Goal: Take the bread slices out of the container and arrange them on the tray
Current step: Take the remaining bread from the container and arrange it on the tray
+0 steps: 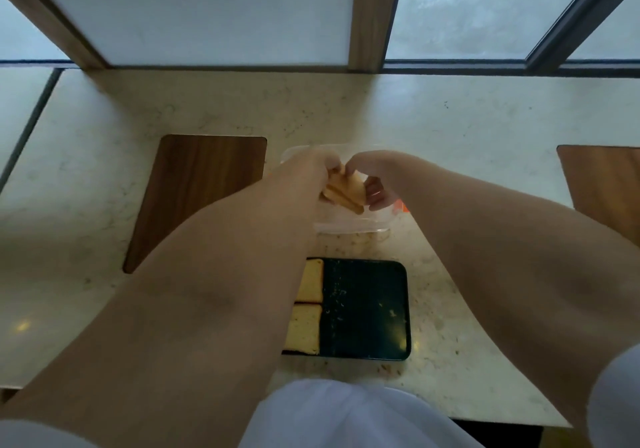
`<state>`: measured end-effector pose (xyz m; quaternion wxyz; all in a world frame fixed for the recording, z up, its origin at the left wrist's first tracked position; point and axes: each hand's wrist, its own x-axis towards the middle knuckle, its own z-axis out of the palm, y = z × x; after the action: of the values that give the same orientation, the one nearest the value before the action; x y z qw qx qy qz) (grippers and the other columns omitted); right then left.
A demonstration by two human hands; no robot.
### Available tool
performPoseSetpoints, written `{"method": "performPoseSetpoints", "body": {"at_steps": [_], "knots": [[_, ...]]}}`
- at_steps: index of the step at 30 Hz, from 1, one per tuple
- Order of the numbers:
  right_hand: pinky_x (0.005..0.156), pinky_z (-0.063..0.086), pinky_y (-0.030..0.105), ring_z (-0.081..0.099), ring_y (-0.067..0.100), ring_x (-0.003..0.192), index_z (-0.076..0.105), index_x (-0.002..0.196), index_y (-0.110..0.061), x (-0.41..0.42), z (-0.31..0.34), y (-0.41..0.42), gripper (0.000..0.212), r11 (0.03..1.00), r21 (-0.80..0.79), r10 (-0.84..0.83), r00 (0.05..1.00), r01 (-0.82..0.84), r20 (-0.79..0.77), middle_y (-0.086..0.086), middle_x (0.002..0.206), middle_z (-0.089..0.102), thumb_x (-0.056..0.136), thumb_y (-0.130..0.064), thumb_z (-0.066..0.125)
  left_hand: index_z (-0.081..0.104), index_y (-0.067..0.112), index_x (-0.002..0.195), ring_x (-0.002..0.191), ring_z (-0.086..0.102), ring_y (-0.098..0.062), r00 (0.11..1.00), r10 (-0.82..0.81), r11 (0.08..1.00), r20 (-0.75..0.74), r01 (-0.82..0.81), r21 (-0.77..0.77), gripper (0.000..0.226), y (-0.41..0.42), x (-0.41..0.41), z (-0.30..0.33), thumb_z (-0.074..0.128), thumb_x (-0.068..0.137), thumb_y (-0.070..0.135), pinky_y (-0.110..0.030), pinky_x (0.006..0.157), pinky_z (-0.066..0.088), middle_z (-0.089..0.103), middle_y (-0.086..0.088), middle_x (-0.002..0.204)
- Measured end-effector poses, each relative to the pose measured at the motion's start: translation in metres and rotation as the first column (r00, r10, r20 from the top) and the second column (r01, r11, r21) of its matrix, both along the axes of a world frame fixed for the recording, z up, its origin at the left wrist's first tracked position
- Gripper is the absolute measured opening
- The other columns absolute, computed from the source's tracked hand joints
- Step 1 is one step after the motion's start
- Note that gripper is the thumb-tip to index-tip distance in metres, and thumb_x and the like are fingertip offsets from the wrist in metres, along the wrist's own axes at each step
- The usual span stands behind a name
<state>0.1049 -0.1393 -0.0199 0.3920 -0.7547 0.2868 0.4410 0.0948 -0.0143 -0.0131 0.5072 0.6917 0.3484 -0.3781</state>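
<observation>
A clear plastic container [349, 228] stands on the pale counter beyond a dark tray [367, 309]. Over the container, my left hand [308, 174] and my right hand [374, 179] both pinch a bunch of yellow bread slices [346, 189], held tilted between them. Two yellow bread slices lie flat along the tray's left side, one [311, 285] behind the other [304, 330], both partly hidden by my left forearm. The rest of the tray holds only crumbs.
A dark wooden inlay [197, 198] sits in the counter to the left, another [606, 191] at the right edge. Something orange [401, 207] peeks out beside the container. Window frames rise behind the counter. White clothing fills the bottom.
</observation>
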Motion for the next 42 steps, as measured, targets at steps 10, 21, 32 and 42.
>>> {"method": "performPoseSetpoints", "body": {"at_steps": [10,21,32,42], "knots": [[0.061,0.053,0.026,0.063,0.016,0.088,0.057,0.111,-0.018,-0.05,0.07,-0.021,0.035,0.983,-0.015,0.161,0.817,-0.184,0.553,-0.001,0.1,0.061,0.087,-0.041,0.068,0.057,0.009,0.12,0.097,0.071,-0.033,0.958,0.104,0.899,0.265,0.023,-0.438,0.04,0.022,-0.055,0.073,0.074,0.084,0.011,-0.041,0.062,0.062,0.065,-0.018,0.118],[0.068,0.051,0.013,0.059,-0.002,0.102,0.052,0.134,-0.026,-0.18,0.035,-0.047,0.061,0.925,0.04,0.246,0.675,-0.377,0.695,-0.015,0.117,0.06,0.083,-0.048,0.075,0.05,0.016,0.138,0.109,0.067,-0.044,0.971,0.236,0.598,-0.036,-0.174,-0.782,0.06,0.044,-0.19,0.004,0.076,0.085,0.025,-0.059,0.086,0.054,0.054,-0.024,0.135],[0.093,0.054,0.037,0.06,0.013,0.112,0.036,0.15,-0.017,-0.274,-0.04,-0.019,0.095,0.985,0.17,-0.031,0.918,-0.04,0.396,-0.002,0.133,0.059,0.076,-0.066,0.071,0.046,0.015,0.142,0.121,0.057,-0.037,0.862,0.506,0.703,0.035,-0.388,-0.596,0.052,0.036,-0.258,-0.064,0.061,0.095,0.031,-0.051,0.089,0.057,0.054,-0.017,0.137],[0.063,0.047,0.017,0.059,0.0,0.088,0.045,0.123,-0.029,-0.271,-0.04,-0.002,0.094,0.996,0.089,-0.021,0.89,-0.022,0.456,-0.016,0.106,0.056,0.05,-0.075,0.08,0.055,0.013,0.13,0.113,0.065,-0.033,0.882,0.457,0.761,0.114,-0.321,-0.564,0.037,0.018,-0.256,-0.063,0.055,0.1,0.033,-0.045,0.084,0.059,0.059,-0.018,0.132]]}}
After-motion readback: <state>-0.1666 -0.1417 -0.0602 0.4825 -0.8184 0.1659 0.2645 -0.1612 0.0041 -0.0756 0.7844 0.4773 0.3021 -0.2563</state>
